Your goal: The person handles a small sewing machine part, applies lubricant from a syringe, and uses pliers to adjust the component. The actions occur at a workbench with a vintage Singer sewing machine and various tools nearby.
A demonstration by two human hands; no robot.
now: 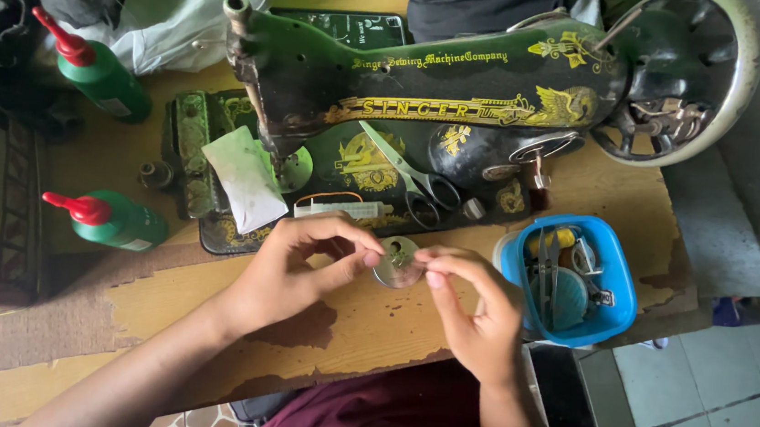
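Metal disc [397, 261] pinched; scissors [415, 182], blue tub [615, 303] near.

The sewing machine [464, 93] stands on the table [208, 295]. Scissors [411, 175] and a syringe [344, 208] lie on its bed, a cloth [244, 177] too, toward the left end. Two bottles [99, 74] sit left of the machine. A tub [576, 281] of tools sits before its right end. Both hands, left [288, 270] and right [472, 309], meet on a disc [396, 261] just before the bed, left of the tub.

Two hands pinched a small metal disc [396, 261] over the tabletop [208, 295].
The left hand [297, 270] and right hand [472, 309] gripped opposite edges, just before a green sewing machine [427, 89].
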